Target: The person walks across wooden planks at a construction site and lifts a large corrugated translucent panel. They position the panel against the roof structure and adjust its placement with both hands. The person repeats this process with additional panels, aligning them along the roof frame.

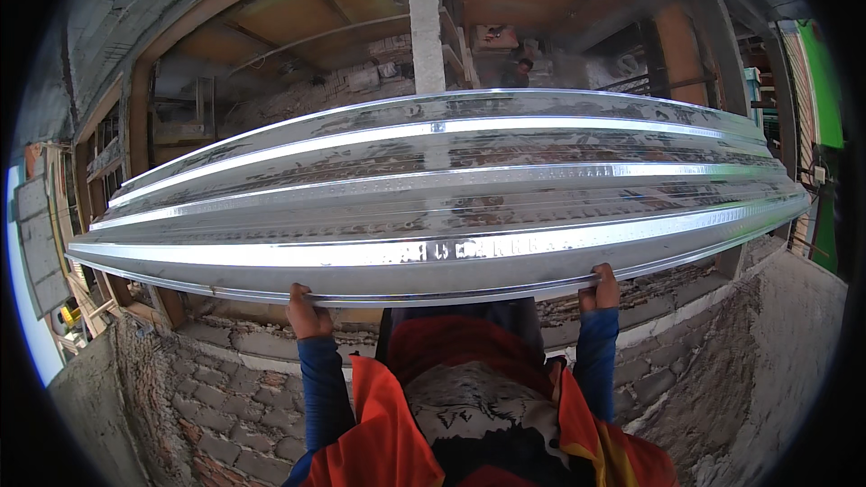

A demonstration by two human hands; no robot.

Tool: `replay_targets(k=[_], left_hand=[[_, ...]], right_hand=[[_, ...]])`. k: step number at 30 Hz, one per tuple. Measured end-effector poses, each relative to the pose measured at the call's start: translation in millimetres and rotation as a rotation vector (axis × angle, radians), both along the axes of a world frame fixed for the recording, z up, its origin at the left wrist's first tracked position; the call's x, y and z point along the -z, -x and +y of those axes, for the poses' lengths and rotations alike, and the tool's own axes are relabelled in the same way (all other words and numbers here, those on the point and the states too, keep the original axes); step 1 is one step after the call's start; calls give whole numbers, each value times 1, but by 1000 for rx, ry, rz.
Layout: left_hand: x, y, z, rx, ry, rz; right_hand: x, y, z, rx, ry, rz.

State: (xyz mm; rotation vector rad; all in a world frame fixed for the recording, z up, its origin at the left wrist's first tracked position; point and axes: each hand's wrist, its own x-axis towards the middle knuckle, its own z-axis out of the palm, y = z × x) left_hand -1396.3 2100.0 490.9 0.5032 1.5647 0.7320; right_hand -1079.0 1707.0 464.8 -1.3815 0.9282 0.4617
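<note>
A long, shiny corrugated metal sheet (pixel 433 182) with raised ribs stretches across almost the whole view in front of me. My left hand (pixel 308 312) grips its near edge left of the middle, with the thumb over the lip. Right of the middle, my right hand (pixel 599 290) is closed around the same near edge. The fingers of both hands are partly hidden beneath the sheet. Both forearms, in blue sleeves, reach up to the edge from below.
Below lies a rough block wall (pixel 244 388) with crumbling mortar. A concrete post (pixel 424 22) rises beyond the sheet's far edge. Another person (pixel 518 74) is down in the space past the sheet. Wooden framing (pixel 140 117) stands left, and a green panel (pixel 819 90) right.
</note>
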Motion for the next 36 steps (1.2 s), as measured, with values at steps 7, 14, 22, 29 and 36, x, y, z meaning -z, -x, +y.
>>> replay_targets(k=[7, 14, 22, 29, 36], left_hand=[[52, 59, -48, -84, 88, -104], [122, 135, -92, 146, 52, 301], [142, 135, -107, -272, 242, 36], [169, 139, -144, -328, 251, 25], [230, 195, -165, 119, 340, 321]], right_hand=[[59, 26, -79, -279, 95, 141], [74, 53, -82, -123, -221, 221], [113, 75, -115, -388, -123, 282], [144, 101, -141, -148, -104, 468], [177, 96, -150, -95, -151, 515]])
